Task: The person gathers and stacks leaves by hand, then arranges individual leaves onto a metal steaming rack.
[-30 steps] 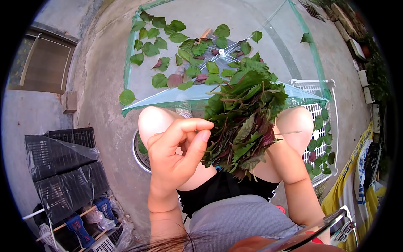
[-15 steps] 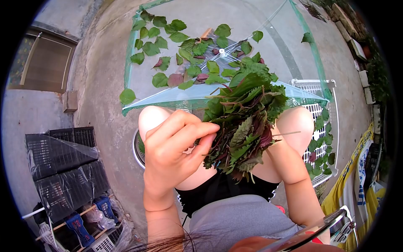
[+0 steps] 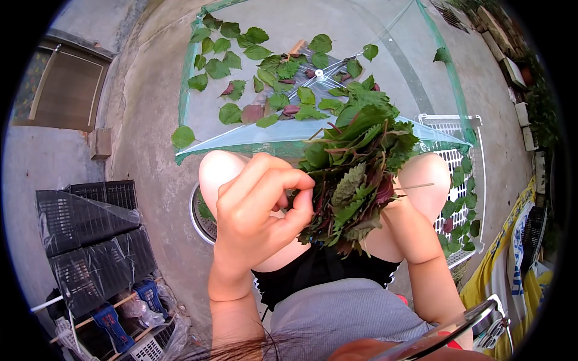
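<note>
A thick bundle of perilla leaves point(image 3: 355, 192), green with purple undersides, is held up in front of my knees, its stems sticking out at several sides. My right hand point(image 3: 392, 212) grips the bundle from behind and below; its fingers are mostly hidden by the leaves. At the bundle's left edge, my left hand point(image 3: 259, 210) is closed in a pinch, thumb and forefinger pressed together. Whatever lies between those fingertips is too small to make out. Beyond the bundle, single perilla leaves point(image 3: 217, 69) lie spread over a green-edged net point(image 3: 241, 141).
A white plastic crate point(image 3: 480, 180) with leaves stands at the right. Behind my left knee is a round metal-rimmed container point(image 3: 194, 219). Black crates point(image 3: 96, 259) under plastic are at the left, yellow-and-white sacks point(image 3: 503, 265) at the right. Glasses point(image 3: 481, 310) show low in view.
The bundle has shifted slightly to the right. My left hand has moved a little to the right and turned, its thumb and forefinger still pinched at the bundle's edge.
</note>
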{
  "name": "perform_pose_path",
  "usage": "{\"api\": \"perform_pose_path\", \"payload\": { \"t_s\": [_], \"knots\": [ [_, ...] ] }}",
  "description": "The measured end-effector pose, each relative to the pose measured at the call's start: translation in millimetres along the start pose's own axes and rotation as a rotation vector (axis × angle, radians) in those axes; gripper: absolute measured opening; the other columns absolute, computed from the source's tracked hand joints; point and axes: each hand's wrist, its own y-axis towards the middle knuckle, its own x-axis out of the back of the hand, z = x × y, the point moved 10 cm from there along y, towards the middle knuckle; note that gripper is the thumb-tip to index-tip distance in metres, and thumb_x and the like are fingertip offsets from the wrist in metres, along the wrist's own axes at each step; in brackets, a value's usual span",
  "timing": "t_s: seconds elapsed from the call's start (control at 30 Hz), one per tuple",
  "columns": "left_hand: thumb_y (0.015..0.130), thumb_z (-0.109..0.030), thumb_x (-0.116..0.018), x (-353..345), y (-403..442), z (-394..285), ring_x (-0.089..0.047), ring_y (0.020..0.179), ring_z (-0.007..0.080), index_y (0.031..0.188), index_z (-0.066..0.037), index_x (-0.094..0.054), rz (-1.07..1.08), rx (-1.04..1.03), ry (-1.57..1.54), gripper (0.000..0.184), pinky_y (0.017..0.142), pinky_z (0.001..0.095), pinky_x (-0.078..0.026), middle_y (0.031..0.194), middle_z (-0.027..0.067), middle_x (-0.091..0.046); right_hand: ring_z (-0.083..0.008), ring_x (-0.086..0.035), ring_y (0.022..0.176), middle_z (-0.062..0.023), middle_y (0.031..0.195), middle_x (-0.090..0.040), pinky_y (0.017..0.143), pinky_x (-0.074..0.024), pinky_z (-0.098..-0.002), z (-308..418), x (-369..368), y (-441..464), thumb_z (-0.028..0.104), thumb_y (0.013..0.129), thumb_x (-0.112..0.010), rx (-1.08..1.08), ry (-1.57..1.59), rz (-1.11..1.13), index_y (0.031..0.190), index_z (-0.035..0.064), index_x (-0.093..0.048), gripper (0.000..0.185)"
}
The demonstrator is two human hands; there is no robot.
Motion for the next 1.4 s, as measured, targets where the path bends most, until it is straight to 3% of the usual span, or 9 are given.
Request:
{"api": "perform_pose_path", "payload": {
  "t_s": [0.17,0.37,0.47,0.57,0.67,0.73,0.9,1.0,1.4],
  "knots": [
    [0.061,0.012,-0.065,0,-2,5,-0.048,0.054,0.0081,0.074,-0.001,-0.061,-0.036,0.087,-0.063,0.019,0.049,0.0203,-0.038,0.072,0.0044,-0.058,-0.0255,-0.055,0.111,-0.0141,0.124,-0.057,0.098,-0.0419,-0.0405,-8,0,6,0.016,0.056,-0.087,-0.125,0.338,-0.063,0.127,-0.0041,-0.047,0.085],
    [0.064,0.012,-0.065,0,-5,15,-0.052,0.057,0.0074,0.077,0.0,-0.059,-0.045,0.113,-0.16,0.019,0.05,0.019,-0.041,0.075,0.0048,-0.059,-0.0251,-0.055,0.111,-0.0141,0.123,-0.056,0.096,-0.0455,-0.0389,-20,-12,6,0.012,0.06,-0.086,-0.346,0.559,-0.074,0.129,-0.0033,-0.044,0.083],
    [0.066,0.011,-0.066,2,-6,16,-0.052,0.054,0.0067,0.08,0.0,-0.06,-0.043,0.084,-0.188,0.019,0.047,0.0192,-0.042,0.077,0.0052,-0.06,-0.0257,-0.055,0.113,-0.0148,0.124,-0.055,0.096,-0.0459,-0.0405,7,-11,18,0.013,0.06,-0.086,-0.233,0.735,-0.076,0.13,-0.0033,-0.043,0.084],
    [0.067,0.011,-0.066,3,-8,18,-0.053,0.056,0.0068,0.081,0.001,-0.06,-0.04,0.085,-0.219,0.018,0.049,0.0191,-0.042,0.078,0.0054,-0.06,-0.0267,-0.054,0.114,-0.0159,0.127,-0.053,0.095,-0.0462,-0.041,-15,-18,7,0.012,0.061,-0.085,-0.511,0.939,-0.169,0.132,-0.0033,-0.04,0.086],
    [0.069,0.009,-0.066,3,-10,21,-0.054,0.059,0.007,0.083,0.001,-0.062,-0.042,0.089,-0.261,0.017,0.052,0.0191,-0.043,0.079,0.0054,-0.061,-0.0275,-0.053,0.115,-0.0163,0.129,-0.051,0.097,-0.0451,-0.0424,-3,-9,17,0.009,0.062,-0.083,-0.192,0.691,-0.048,0.135,-0.0021,-0.037,0.087],
    [0.071,0.008,-0.066,4,-12,24,-0.055,0.06,0.0072,0.084,0.001,-0.062,-0.049,0.098,-0.286,0.016,0.054,0.019,-0.043,0.08,0.0053,-0.061,-0.0278,-0.052,0.117,-0.0163,0.132,-0.049,0.098,-0.0445,-0.044,-9,-13,14,0.008,0.062,-0.083,-0.247,0.728,-0.058,0.136,-0.0018,-0.034,0.089],
    [0.08,0.004,-0.066,-5,-30,57,-0.056,0.064,0.0081,0.09,0.004,-0.063,-0.097,0.466,-0.78,0.011,0.058,0.0189,-0.045,0.081,0.0054,-0.063,-0.0293,-0.049,0.12,-0.017,0.137,-0.043,0.098,-0.0434,-0.0471,-13,-18,12,0.012,0.058,-0.085,-0.365,0.985,-0.176,0.139,-0.0019,-0.03,0.098],
    [0.083,0.002,-0.064,-9,-34,60,-0.057,0.064,0.0084,0.093,0.004,-0.063,-0.063,0.53,-0.942,0.011,0.058,0.0193,-0.046,0.081,0.0066,-0.063,-0.0293,-0.049,0.12,-0.017,0.137,-0.043,0.098,-0.0434,-0.047,-16,-13,15,0.012,0.058,-0.085,-0.389,1.116,-0.215,0.138,-0.0019,-0.031,0.098],
    [0.084,-0.001,-0.062,-9,-40,65,-0.057,0.066,0.008,0.093,0.003,-0.062,-0.069,0.536,-0.877,0.01,0.058,0.0202,-0.048,0.083,0.0075,-0.064,-0.0292,-0.05,0.119,-0.0171,0.136,-0.044,0.098,-0.0434,-0.0466,-17,-9,22,0.013,0.057,-0.086,-0.343,1.186,-0.124,0.138,-0.0021,-0.032,0.099]
  ]
}}
